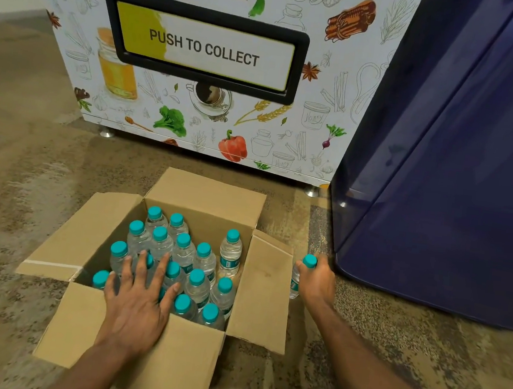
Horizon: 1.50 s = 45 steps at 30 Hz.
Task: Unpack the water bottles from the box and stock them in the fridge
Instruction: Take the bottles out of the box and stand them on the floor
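Observation:
An open cardboard box [187, 358] sits on the floor, holding several upright clear water bottles [198, 283] with teal caps. My left hand [138, 302] lies spread over the bottles at the box's near left, fingers apart, gripping nothing. To the right of the box, my right hand [317, 281] is closed around one water bottle [296, 282], its teal cap showing above my fingers. The dark blue fridge [446, 182] stands at the right with its door shut.
A white vending machine [194, 108] with food drawings and a "PUSH TO COLLECT" flap stands right behind the box. The box's flaps spread outward on all sides. Mottled brown floor surrounds the box.

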### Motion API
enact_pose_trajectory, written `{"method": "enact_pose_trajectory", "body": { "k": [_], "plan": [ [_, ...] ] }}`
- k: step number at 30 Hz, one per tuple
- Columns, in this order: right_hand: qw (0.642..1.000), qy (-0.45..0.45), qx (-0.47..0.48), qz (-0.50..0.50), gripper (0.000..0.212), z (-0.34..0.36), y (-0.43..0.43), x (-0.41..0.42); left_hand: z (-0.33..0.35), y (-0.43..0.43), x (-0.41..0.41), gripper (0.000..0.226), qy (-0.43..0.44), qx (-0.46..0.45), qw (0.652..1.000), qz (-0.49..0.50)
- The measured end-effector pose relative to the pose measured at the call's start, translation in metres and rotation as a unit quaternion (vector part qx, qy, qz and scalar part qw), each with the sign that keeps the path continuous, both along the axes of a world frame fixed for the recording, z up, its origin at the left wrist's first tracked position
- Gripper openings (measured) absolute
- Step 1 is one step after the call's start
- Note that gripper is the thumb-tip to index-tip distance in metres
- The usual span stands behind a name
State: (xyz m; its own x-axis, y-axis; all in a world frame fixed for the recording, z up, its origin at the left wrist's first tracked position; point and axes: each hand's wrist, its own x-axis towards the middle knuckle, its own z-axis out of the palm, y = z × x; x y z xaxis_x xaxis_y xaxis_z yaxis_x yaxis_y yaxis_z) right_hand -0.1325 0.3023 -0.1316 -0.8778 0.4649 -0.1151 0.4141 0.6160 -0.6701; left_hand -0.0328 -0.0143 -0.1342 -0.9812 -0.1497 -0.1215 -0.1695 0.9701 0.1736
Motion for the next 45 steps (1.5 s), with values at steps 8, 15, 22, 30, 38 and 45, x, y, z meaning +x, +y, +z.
{"method": "enact_pose_trajectory", "body": {
  "k": [8,15,22,30,38,45],
  "plan": [
    [1.0,-0.007,0.02,0.013,0.035,-0.005,-0.001,-0.003,-0.003,0.0,0.001,0.083,0.017,0.004,1.0,0.001],
    [0.999,-0.018,0.032,0.018,0.047,-0.002,-0.003,0.0,-0.002,0.0,0.0,0.096,0.016,0.015,1.0,-0.004],
    [0.979,0.164,0.058,0.109,0.048,0.035,-0.057,0.019,0.002,0.001,0.0,0.099,0.006,0.007,1.0,-0.004],
    [0.881,0.054,0.209,0.42,0.042,0.034,-0.126,0.052,0.001,0.002,0.001,0.094,0.011,-0.002,1.0,0.003],
    [0.847,-0.007,0.321,0.425,0.045,0.027,-0.13,0.049,0.002,0.002,0.001,0.085,0.013,0.009,1.0,0.004],
    [0.809,-0.056,0.369,0.453,0.062,0.039,-0.124,0.052,0.003,0.001,0.0,0.096,0.006,0.014,1.0,-0.003]
  ]
}}
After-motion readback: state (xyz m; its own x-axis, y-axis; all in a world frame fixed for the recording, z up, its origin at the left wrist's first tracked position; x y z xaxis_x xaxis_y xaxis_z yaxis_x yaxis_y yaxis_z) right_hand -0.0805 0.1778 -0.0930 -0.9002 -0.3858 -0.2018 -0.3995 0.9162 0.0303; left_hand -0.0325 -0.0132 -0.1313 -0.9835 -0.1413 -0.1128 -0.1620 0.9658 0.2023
